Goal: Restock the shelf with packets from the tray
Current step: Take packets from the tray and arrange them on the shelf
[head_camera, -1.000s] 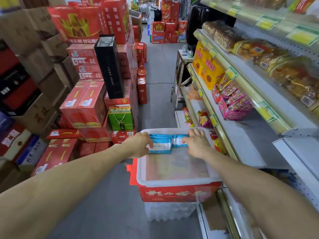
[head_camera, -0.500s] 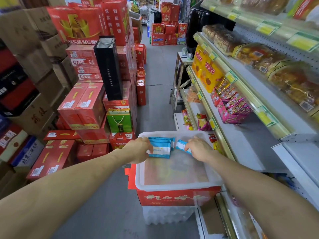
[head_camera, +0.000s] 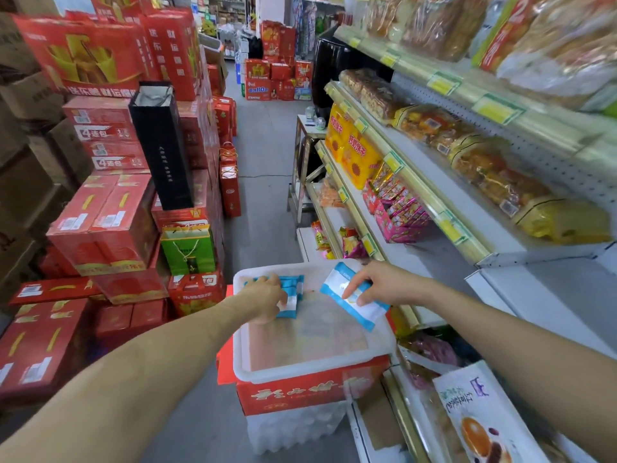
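A translucent white tray (head_camera: 384, 345) rests on a red carton in the aisle. At its far end lies a small pile of blue-and-white packets (head_camera: 293, 289), and my left hand (head_camera: 265, 300) is closed on the pile's near packet. My right hand (head_camera: 377, 284) holds one blue-and-white packet (head_camera: 360, 307) lifted above the tray's right rim, tilted, beside the shelf (head_camera: 567, 315) on the right. The shelf's middle level has bare grey board past the pink snack packs (head_camera: 397, 212).
Stacked red gift cartons (head_camera: 103, 222), a tall black bag (head_camera: 163, 145) and a green bag (head_camera: 188, 247) line the left of the aisle. Upper shelves carry bagged bread and yellow packs. A white pastry packet (head_camera: 480, 416) lies on the low shelf by my right arm.
My right hand has lifted one packet out of the pile and carried it right, above the tray's rim. My left hand stayed on the remaining packets. The camera moved closer.
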### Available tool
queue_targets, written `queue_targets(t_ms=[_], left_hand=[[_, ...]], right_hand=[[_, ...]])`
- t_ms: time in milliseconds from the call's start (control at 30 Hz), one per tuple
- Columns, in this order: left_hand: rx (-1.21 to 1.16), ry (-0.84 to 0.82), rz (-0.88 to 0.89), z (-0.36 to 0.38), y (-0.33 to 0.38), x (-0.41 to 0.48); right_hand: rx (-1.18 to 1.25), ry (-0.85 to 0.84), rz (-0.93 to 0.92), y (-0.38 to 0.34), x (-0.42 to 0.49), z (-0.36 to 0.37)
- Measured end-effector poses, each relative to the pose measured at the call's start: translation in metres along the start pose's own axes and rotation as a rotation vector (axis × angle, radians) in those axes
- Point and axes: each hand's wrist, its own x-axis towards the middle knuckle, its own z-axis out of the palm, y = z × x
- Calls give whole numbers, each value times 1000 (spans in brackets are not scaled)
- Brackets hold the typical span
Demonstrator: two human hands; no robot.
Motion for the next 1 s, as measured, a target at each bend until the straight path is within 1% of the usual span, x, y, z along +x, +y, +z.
queue_targets(t_ms=[233, 400, 633, 767, 867, 933, 1000], left_hand=[[-97, -42, -5, 20, 9, 7], [-144, -149, -32, 29, 7, 19], [-80, -177, -7, 43, 3, 33], [-75, -155, -92, 45, 10, 33], [-51, -156, -146, 34, 23, 19], [-10, -135, -127, 23, 30, 12], [36, -173, -117, 13, 34, 5]], right_hand=[[51, 0, 70, 14, -33, -2], [35, -23, 92, 23, -49, 5], [22, -51, 94, 25, -59, 7], [36, -54, 90, 21, -62, 7], [32, -63, 89, 19, -65, 7], [20, -60, 81, 17, -70, 7], [22, -60, 75, 14, -72, 7]])
